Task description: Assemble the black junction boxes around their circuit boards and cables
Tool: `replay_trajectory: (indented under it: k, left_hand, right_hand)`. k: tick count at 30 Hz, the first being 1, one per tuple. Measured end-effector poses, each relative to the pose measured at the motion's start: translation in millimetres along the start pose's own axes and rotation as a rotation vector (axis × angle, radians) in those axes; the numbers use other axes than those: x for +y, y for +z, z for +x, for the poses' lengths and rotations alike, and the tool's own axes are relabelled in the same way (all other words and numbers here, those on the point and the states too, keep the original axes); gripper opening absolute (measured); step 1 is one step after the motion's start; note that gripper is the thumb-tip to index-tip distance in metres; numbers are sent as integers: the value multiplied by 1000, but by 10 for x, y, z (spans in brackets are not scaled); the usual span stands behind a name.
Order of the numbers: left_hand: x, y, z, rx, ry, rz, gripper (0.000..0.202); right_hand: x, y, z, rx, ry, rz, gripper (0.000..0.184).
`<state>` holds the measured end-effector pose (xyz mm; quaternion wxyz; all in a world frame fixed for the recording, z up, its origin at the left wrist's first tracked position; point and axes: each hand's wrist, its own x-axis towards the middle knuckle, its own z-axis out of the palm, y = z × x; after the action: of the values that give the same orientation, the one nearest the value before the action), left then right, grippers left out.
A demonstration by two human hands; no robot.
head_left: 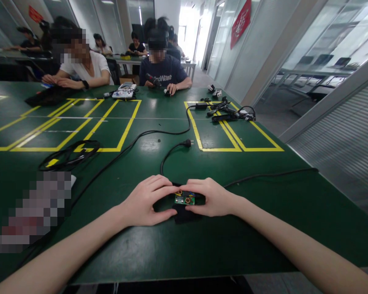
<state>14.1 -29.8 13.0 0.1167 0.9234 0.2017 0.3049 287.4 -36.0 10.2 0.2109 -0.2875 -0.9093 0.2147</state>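
A small green circuit board (180,200) with copper coils lies in front of me between my two hands. The fingers of my left hand (147,202) curl round its left side, fingertips at its far edge and thumb near a flat black piece (184,215). My right hand (213,198) pinches the board's right end between thumb and fingers. The black piece sits under the board's near edge; its exact kind is unclear. A black cord with a plug (187,143) curves away behind my hands, its near end hidden by them.
Another long black cable (141,134) crosses the green table (159,253). Coiled cable (70,155) lies at left beside a blurred object (37,204). Adapters and cords (223,112) pile up at back right. Two people (164,71) (86,67) sit opposite, near a white device (124,90).
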Motion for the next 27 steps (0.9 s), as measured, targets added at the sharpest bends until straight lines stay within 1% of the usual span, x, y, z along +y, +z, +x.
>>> replay_trajectory:
  k: [3,5,10,12,15,18,21,27]
  left_hand:
    - [6,19,-1,-55,-15,-3,51]
    - [9,28,8,-86,-32,-15,52]
    - [34,28,37,-118,-76,-42,37]
    - [49,23,43,-132,-91,-35,37]
    - [62,21,45,-158,-122,-8,44]
    - [51,31,37,-171,-148,23,52]
    - [22,47,17,-170,-164,50,62]
    - [-35,60,-23,-175,-196,59,76]
  right_hand:
    - [8,-14,-14,51,-37,9,41]
    - [14,-29,-22,83,-60,41,41]
    - [-42,-50,-10,109,-99,156,35]
    - [-63,-47,-4,92,-103,179,34]
    - [-65,-28,-4,62,-83,172,34]
    - [-32,6,-11,55,-54,128,40]
    - [9,40,-17,72,-38,81,47]
    - [73,36,-16,120,3,43,54]
